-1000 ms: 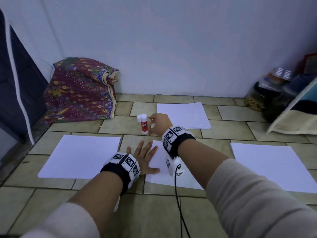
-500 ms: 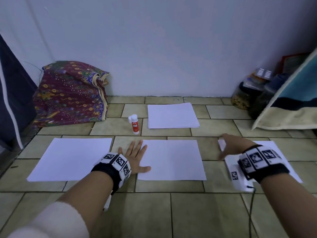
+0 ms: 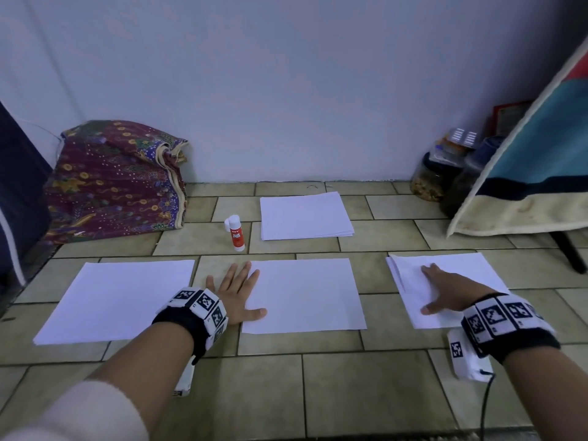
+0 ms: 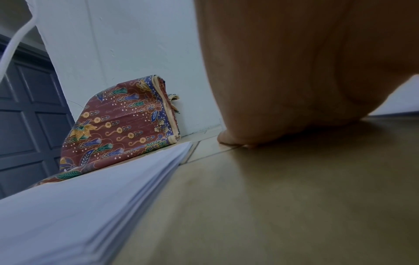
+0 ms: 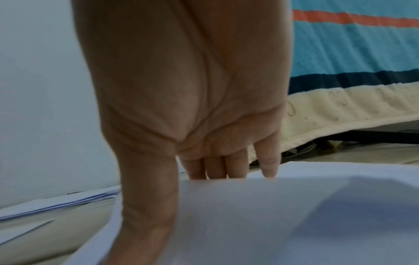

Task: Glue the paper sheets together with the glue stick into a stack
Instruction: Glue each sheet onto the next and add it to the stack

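Note:
Four lots of white paper lie on the tiled floor: a left pile, a middle sheet, a right pile and a far stack. The red-and-white glue stick stands upright left of the far stack, with no hand on it. My left hand lies flat with straight fingers on the left edge of the middle sheet. My right hand rests flat on the right pile, whose top sheet is buckled up at its left edge. Its fingers are straight on the paper.
A patterned cloth bundle leans on the wall at the far left, beside a dark door. Jars and a striped blue towel over a dark stand crowd the far right. A cable hangs from my right wrist.
My right hand has left the glue stick and swung right onto the right pile. The glue stick stays standing. My left hand has kept its place on the middle sheet.

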